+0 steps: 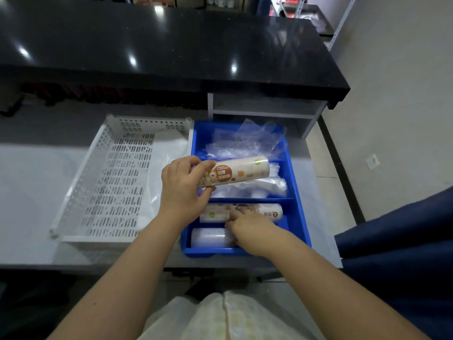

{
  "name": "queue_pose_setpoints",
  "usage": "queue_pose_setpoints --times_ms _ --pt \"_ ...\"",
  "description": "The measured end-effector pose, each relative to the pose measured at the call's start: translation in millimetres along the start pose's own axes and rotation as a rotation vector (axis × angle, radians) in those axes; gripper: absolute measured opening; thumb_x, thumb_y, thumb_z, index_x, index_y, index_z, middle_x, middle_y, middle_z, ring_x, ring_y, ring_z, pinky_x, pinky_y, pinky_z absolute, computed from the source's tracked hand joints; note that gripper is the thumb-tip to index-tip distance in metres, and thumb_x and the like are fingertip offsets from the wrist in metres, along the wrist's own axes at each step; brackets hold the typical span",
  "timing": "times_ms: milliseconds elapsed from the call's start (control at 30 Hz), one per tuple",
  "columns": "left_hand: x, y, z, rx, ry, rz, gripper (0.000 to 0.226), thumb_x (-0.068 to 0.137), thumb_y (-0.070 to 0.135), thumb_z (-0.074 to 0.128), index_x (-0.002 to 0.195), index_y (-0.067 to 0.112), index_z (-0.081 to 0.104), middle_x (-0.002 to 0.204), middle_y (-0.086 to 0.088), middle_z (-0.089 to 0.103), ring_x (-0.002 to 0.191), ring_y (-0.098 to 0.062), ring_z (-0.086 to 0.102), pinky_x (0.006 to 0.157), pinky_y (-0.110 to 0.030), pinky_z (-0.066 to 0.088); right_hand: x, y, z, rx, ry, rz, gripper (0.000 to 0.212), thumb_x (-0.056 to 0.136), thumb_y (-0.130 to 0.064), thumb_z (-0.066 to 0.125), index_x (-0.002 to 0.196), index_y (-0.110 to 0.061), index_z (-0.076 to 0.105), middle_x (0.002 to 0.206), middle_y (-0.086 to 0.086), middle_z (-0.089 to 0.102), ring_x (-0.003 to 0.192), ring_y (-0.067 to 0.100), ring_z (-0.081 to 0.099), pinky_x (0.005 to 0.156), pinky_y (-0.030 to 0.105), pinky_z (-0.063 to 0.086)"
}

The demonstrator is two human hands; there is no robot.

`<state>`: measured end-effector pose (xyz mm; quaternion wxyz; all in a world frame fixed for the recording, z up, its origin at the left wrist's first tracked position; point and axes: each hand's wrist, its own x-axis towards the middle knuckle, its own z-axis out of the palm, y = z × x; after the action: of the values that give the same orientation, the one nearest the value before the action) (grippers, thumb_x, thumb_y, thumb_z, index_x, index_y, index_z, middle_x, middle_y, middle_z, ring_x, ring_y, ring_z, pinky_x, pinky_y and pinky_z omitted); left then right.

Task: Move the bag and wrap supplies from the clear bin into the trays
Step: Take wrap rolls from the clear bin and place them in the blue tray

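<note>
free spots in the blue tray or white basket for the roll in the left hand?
White basket: slotted floor bare from left wall to the plastic sheet at its right. Blue tray crowded: loose bags at back, bags mid, printed roll and clear roll in front.

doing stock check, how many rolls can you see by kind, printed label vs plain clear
printed-label rolls: 2 (one in the left hand at, one in the blue tray at)
plain clear rolls: 1, partly hidden by the right hand
total: 3
</note>
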<state>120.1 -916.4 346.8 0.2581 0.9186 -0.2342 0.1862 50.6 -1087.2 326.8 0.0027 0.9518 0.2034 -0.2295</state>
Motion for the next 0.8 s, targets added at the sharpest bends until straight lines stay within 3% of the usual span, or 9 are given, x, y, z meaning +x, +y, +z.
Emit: queue_pose_setpoints --times_ms 167,333,400,633,767,800 --pt "-7 0 -2 0.025 -0.033 -0.036 0.057 0.065 0.023 0.081 0.119 0.017 0.063 0.11 -0.008 0.058 0.102 -0.029 0.053 0.087 -0.044 0.04 -3 -1 -3 0.017 0.032 -0.011 0.049 0.083 -0.013 0.063 0.13 -0.011 0.048 0.146 0.015 0.034 0.126 0.032 0.038 0.108 0.046 0.035" --pt "-8 -3 -4 0.035 -0.031 -0.05 0.056 0.066 0.023 0.08 0.119 0.018 0.063 0.11 -0.007 0.058 0.101 -0.027 0.052 0.087 -0.044 0.04 -17 2 -3 0.065 0.147 0.008 0.051 0.079 -0.011 0.065 0.126 -0.013 0.044 0.13 0.01 0.04 0.115 0.026 0.037 0.102 0.041 0.035" --pt "-8 -4 -6 0.037 -0.019 -0.059 0.056 0.066 0.023 0.08 0.119 0.018 0.063 0.11 -0.007 0.058 0.101 -0.027 0.052 0.087 -0.044 0.039 -24 3 0 0.09 0.191 0.013 0.055 0.078 -0.01 0.066 0.127 -0.014 0.041 0.132 0.008 0.037 0.119 0.025 0.034 0.103 0.041 0.034" --pt "-19 -5 -10 0.054 -0.035 -0.054 0.055 0.066 0.022 0.081 0.118 0.018 0.064 0.107 -0.007 0.058 0.098 -0.027 0.052 0.085 -0.042 0.038 -45 6 11 0.345 0.317 0.023 0.052 0.085 -0.021 0.066 0.125 -0.027 0.035 0.131 0.0 0.047 0.116 0.016 0.042 0.094 0.034 0.041" --pt "-29 -7 -13 0.056 -0.034 -0.094 0.055 0.063 0.022 0.082 0.115 0.019 0.065 0.104 -0.005 0.058 0.093 -0.027 0.052 0.08 -0.044 0.042 -54 7 7 0.299 0.459 -0.038 0.059 0.085 -0.02 0.068 0.131 -0.029 0.033 0.137 -0.003 0.042 0.126 0.016 0.028 0.11 0.032 0.014" --pt "-31 -8 -14 0.056 -0.03 -0.101 0.055 0.063 0.021 0.083 0.115 0.019 0.066 0.103 -0.005 0.058 0.092 -0.026 0.052 0.079 -0.044 0.042 -57 9 2 0.29 0.486 -0.046 0.057 0.084 -0.02 0.068 0.13 -0.029 0.035 0.135 -0.003 0.043 0.125 0.016 0.029 0.111 0.033 0.016"
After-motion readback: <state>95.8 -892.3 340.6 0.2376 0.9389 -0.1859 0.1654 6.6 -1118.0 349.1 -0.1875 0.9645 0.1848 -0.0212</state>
